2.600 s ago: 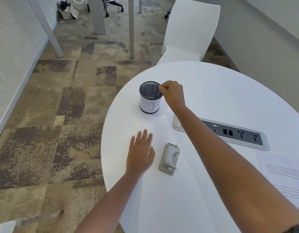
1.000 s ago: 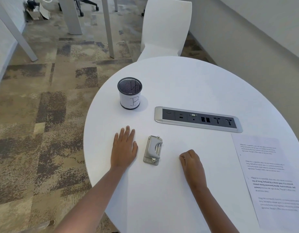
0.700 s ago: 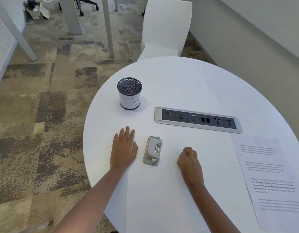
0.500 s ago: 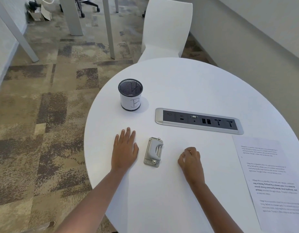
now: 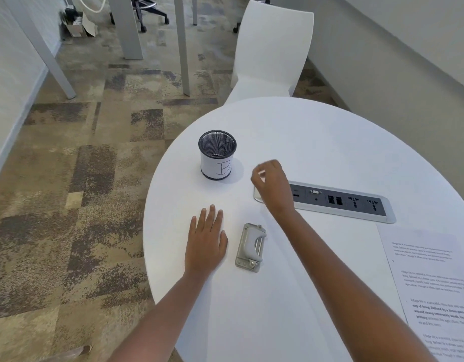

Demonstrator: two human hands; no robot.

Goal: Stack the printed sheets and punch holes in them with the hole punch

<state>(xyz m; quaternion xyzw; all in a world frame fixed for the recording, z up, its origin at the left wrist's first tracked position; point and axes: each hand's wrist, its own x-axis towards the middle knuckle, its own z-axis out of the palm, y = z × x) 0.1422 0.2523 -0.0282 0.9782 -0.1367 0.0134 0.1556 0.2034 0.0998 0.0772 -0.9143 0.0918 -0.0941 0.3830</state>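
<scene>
A grey metal hole punch (image 5: 250,248) lies on the round white table (image 5: 317,142), near its left edge. My left hand (image 5: 207,241) rests flat on the table just left of the punch, palm down, holding nothing. My right hand (image 5: 271,184) hovers above the table beyond the punch, between it and a mesh cup (image 5: 217,155), with fingertips pinched together; nothing shows between them. The printed sheets (image 5: 431,283) lie flat at the table's right edge, away from both hands.
The black mesh cup carries a white label marked "B" and stands at the table's far left. A grey socket strip (image 5: 343,202) is set into the table's middle. A white chair (image 5: 270,48) stands beyond the table, with carpet floor to the left.
My right hand has lifted off the table beside the punch and moved forward and left toward the mesh cup, fingers still pinched. My left hand and the punch have stayed put.
</scene>
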